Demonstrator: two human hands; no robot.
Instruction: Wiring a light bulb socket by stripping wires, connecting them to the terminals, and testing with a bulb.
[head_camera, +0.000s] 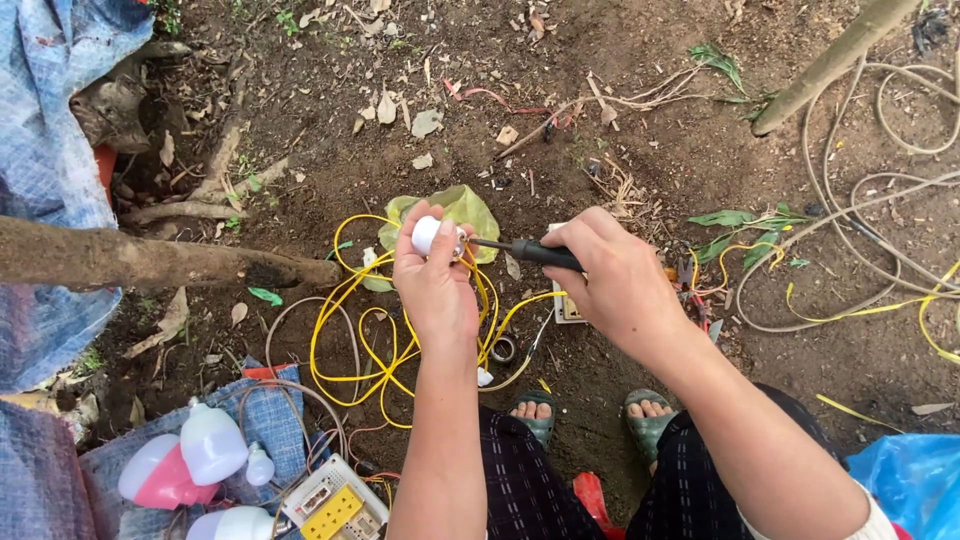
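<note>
- Your left hand (433, 275) is closed around a small white lamp socket (428, 235), holding it up over the yellow wire (345, 330) coiled on the bare soil.
- Your right hand (615, 275) grips the black handle of a screwdriver (520, 250); its shaft runs level toward the socket, and the tip sits at the socket's right side, where the wire comes in.
- By the look of it, you are working a terminal screw on the socket. Whether the tip is seated in the screw head is too small to tell.
- The next turn seems to call for a steady socket and the blade kept in line with the screw, so it does not slip onto your left fingers (440, 250).
- Just behind the socket lies a yellow-green bag (470, 210).
- Below and right of the socket a small ring (503, 349) rests beside the wire.
- Well below-left of the socket, white and pink bulbs (200, 450) and a white-and-yellow box (335, 505) lie on blue cloth (270, 415).
- Grey cable (860, 230) loops far to the right of the socket.
</note>
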